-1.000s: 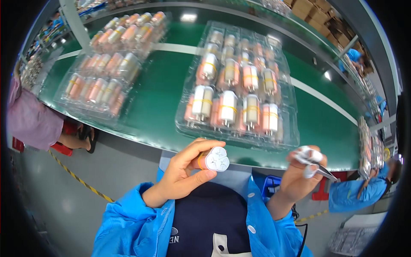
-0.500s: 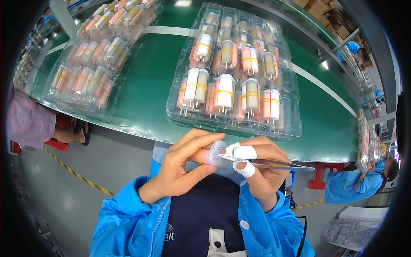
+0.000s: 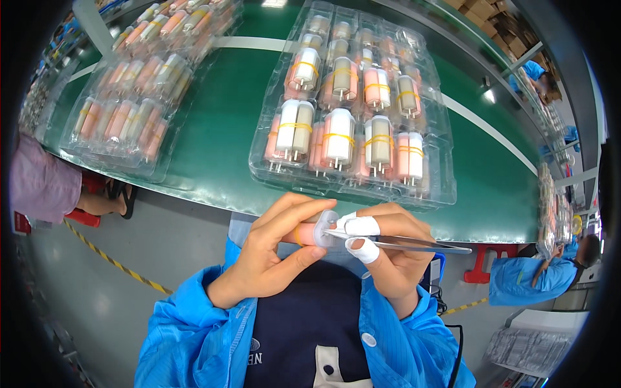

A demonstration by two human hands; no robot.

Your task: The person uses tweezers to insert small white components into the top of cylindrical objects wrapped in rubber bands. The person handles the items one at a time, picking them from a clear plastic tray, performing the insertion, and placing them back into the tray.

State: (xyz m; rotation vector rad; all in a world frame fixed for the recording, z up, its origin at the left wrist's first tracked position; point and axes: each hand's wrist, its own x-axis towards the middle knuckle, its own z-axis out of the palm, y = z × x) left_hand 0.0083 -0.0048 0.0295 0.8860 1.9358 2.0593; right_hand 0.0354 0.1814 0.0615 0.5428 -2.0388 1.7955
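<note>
Closest in, the left hand [image 3: 272, 255] has its grip closed around a small pink tube with a white cap [image 3: 315, 233]; the tube sits between the thumb below and the fingers on top, just in front of the blue sleeves [image 3: 194, 323] and the dark apron [image 3: 304, 323]; the right hand [image 3: 388, 249] has its grip pinched on thin metal tweezers [image 3: 414, 244]; two of its fingers wear white finger covers [image 3: 361, 226]; the tweezer tips touch the white cap of the tube, and the long end sticks out to the right; both hands meet in the middle, above the person's chest and just before the near edge of the green bench [image 3: 220, 139].

Farther out, a clear plastic tray [image 3: 440, 187] lies on the bench, right past the hands; it holds rows of pink and white tubes tied in pairs with yellow bands [image 3: 336, 137]; a second clear tray [image 3: 123, 119] of more tubes lies to the left, well apart from the first; a white stripe [image 3: 485, 126] runs across the bench; at the left edge a person in a pink top [image 3: 35, 184] stands by the bench; far right, another person in a blue coat [image 3: 527, 281] bends low.
</note>
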